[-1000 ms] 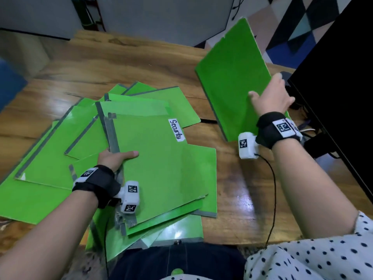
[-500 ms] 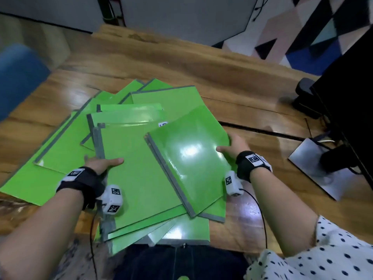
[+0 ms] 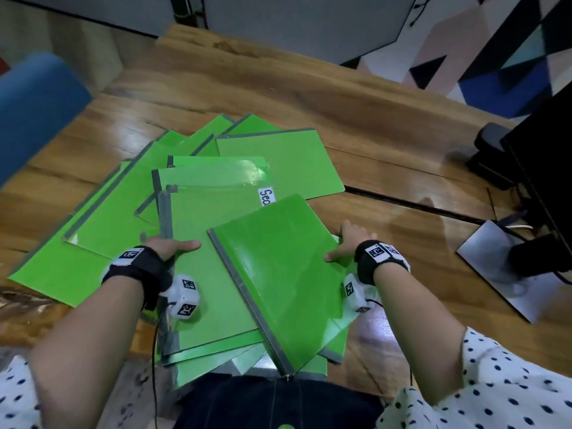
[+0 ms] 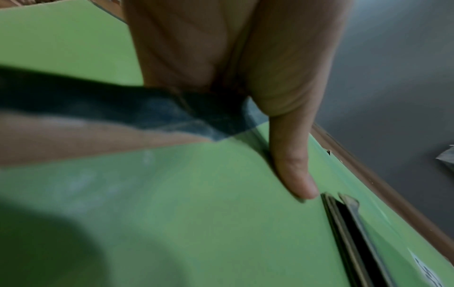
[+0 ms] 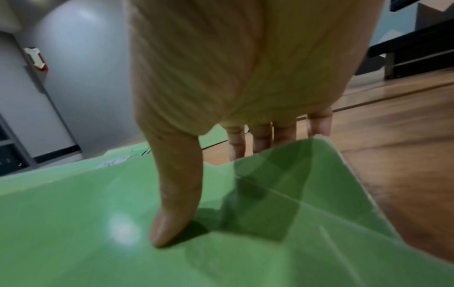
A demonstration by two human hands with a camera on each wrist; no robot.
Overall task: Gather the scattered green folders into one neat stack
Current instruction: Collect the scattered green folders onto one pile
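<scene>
The right hand [image 3: 348,243] pinches the top green folder [image 3: 278,267], lying askew on the pile the left hand [image 3: 168,247] grips at the bench's [image 3: 387,156] near edge, so overhanging folders could slip off.

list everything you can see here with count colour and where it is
top folder: one, green, askew on the pile at the near table edge
labelled folder: one, green, white label, under the top folder
other folders: several, exact count unclear, green, fanned out left and behind
table: one, brown wood, under everything
monitor: one, black, far right, on a grey base plate
blue object: one, blurred, far left
wrist bands: two, black, with white camera units
left hand: grips the labelled folder's left edge, thumb on top
right hand: pinches the top folder's right edge
</scene>
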